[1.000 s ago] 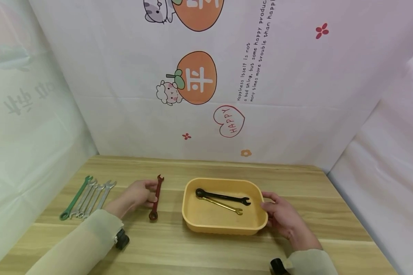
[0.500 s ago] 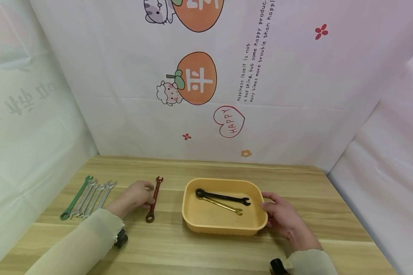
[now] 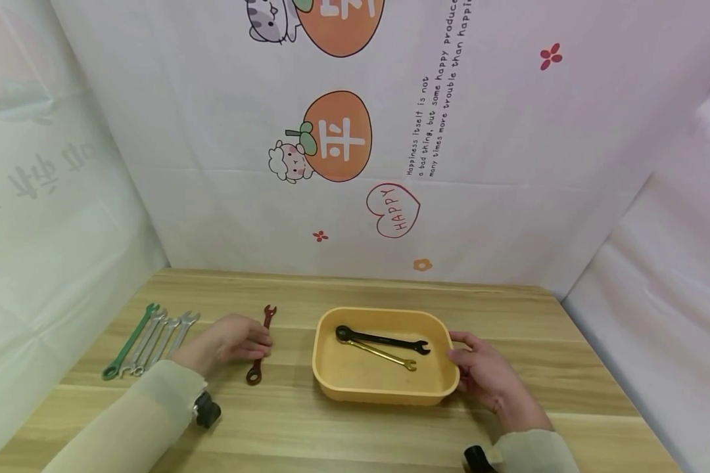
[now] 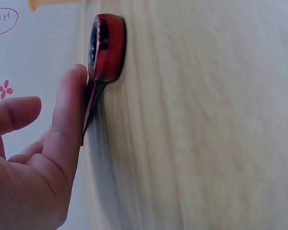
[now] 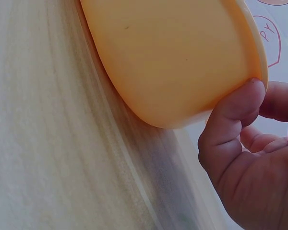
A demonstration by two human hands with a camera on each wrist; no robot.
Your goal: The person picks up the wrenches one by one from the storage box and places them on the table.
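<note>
My left hand (image 3: 235, 336) reaches over the middle of a dark red combination wrench (image 3: 254, 375), which lies at a slant left of the yellow plastic bin. In the left wrist view its extended fingers (image 4: 62, 120) lie against the shaft, and the red ring end (image 4: 110, 48) shows past the fingertips. My right hand (image 3: 484, 369) holds the right end of the yellow bin (image 3: 384, 396); in the right wrist view the thumb (image 5: 235, 108) presses the wall near the rim. Inside the bin lie a black wrench (image 3: 384, 339) and a thinner gold wrench (image 3: 381, 355).
At the table's left, a green wrench (image 3: 131, 341) lies beside several silver wrenches (image 3: 161, 338), all roughly parallel. A printed white cloth (image 3: 213, 217) stands behind the wooden table (image 3: 343, 437), with more white cloth at both sides.
The red wrench has shifted left and slightly toward me, with the left hand moving along. Its fingers have come over the shaft. The right hand and the bin stay put.
</note>
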